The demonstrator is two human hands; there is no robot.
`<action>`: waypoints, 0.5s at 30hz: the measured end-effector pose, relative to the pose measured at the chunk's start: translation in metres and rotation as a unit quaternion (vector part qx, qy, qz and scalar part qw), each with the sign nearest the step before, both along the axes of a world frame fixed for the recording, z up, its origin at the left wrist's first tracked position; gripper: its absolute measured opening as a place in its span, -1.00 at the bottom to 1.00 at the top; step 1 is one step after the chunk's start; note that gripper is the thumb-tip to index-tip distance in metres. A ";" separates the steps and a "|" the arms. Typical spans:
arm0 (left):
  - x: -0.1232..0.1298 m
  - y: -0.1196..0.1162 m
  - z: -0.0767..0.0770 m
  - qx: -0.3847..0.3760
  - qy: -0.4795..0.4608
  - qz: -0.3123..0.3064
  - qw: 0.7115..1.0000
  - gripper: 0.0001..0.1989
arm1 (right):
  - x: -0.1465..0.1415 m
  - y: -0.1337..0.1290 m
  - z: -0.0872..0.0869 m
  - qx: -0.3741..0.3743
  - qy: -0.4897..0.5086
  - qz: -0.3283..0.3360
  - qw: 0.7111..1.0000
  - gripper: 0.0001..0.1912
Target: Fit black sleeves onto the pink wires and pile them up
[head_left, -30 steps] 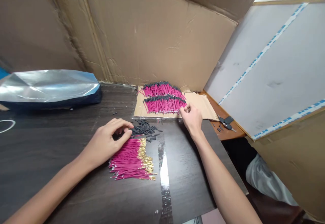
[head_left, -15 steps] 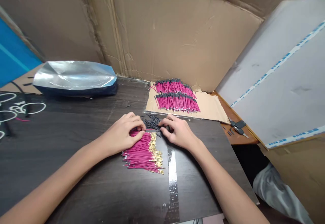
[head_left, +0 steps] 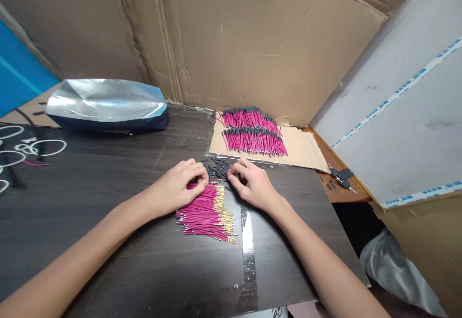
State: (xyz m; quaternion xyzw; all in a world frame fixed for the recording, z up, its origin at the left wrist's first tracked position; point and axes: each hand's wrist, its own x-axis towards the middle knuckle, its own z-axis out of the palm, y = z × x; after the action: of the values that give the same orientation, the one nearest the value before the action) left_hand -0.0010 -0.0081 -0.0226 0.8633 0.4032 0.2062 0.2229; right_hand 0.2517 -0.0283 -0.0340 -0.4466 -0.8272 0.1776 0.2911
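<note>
My left hand (head_left: 187, 182) has its thumb and fingertips pinched together over the top of a pile of pink wires (head_left: 202, 214) with gold terminals at their right ends. One pink wire (head_left: 215, 181) runs from those fingertips toward the right. Opposite, my right hand (head_left: 249, 182) has its thumb and forefinger closed at the right edge of a heap of short black sleeves (head_left: 218, 168). Whatever sits between the right fingertips is too small to make out. The two hands are a short gap apart.
On a cardboard sheet (head_left: 305, 149) at the back lie two rows of pink wires with black ends (head_left: 254, 141). A silver bag (head_left: 108, 104) stands back left, near white cable loops (head_left: 48, 148). Cutters (head_left: 342, 176) rest on the right ledge. Clear tape (head_left: 248, 250) crosses the dark table (head_left: 144, 270).
The view has shifted slightly. My hands stay at nearly the same place, and the right fingertips look closer together at the black sleeves.
</note>
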 end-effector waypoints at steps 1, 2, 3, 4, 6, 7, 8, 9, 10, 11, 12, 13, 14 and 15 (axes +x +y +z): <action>0.000 0.000 0.000 -0.001 -0.002 0.000 1.000 -0.75 | 0.000 0.000 0.000 0.000 0.004 0.000 1.000 -0.88; 0.000 0.000 0.000 -0.002 -0.002 0.001 1.000 -0.75 | -0.001 -0.001 0.000 0.002 0.005 0.000 1.000 -0.88; 0.000 0.000 0.001 -0.003 -0.001 0.003 1.000 -0.75 | -0.001 -0.001 0.000 0.004 0.006 0.001 1.000 -0.88; 0.000 0.000 0.001 -0.003 0.000 0.007 1.000 -0.74 | -0.001 -0.001 0.000 0.006 0.006 0.004 1.000 -0.89; 0.001 -0.002 0.003 -0.004 -0.003 0.012 1.000 -0.73 | -0.002 -0.002 0.000 0.009 0.012 0.008 1.000 -0.90; 0.002 -0.002 0.004 -0.003 -0.007 0.014 1.000 -0.72 | -0.002 -0.002 0.000 0.010 0.016 0.010 1.000 -0.90; 0.002 -0.003 0.005 -0.003 -0.014 0.016 1.000 -0.72 | -0.003 -0.002 0.000 0.010 0.020 0.013 1.000 -0.90; 0.003 -0.004 0.006 -0.001 -0.022 0.018 1.000 -0.72 | -0.003 -0.002 0.000 0.009 0.023 0.016 1.000 -0.90; 0.004 -0.005 0.006 0.002 -0.029 0.020 0.999 -0.73 | -0.004 -0.003 0.000 0.008 0.025 0.020 0.999 -0.90; 0.004 -0.005 0.006 0.005 -0.035 0.021 0.999 -0.73 | -0.004 -0.003 0.001 0.007 0.026 0.024 0.999 -0.91; 0.004 -0.006 0.007 0.007 -0.039 0.023 0.999 -0.74 | -0.005 -0.004 0.001 0.005 0.026 0.029 0.999 -0.91; 0.005 -0.006 0.007 0.009 -0.041 0.024 0.999 -0.75 | -0.006 -0.004 0.001 0.004 0.027 0.034 0.999 -0.91; 0.005 -0.006 0.006 0.011 -0.040 0.024 0.999 -0.75 | -0.007 -0.004 0.000 0.003 0.027 0.038 0.999 -0.91; 0.005 -0.007 0.006 0.013 -0.040 0.024 0.999 -0.75 | -0.007 -0.005 0.000 0.001 0.029 0.041 0.999 -0.91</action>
State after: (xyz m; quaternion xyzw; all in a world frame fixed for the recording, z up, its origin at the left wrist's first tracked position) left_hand 0.0039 -0.0146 -0.0164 0.8475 0.4115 0.2510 0.2224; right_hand 0.2443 -0.0331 -0.0338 -0.4064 -0.8363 0.2011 0.3082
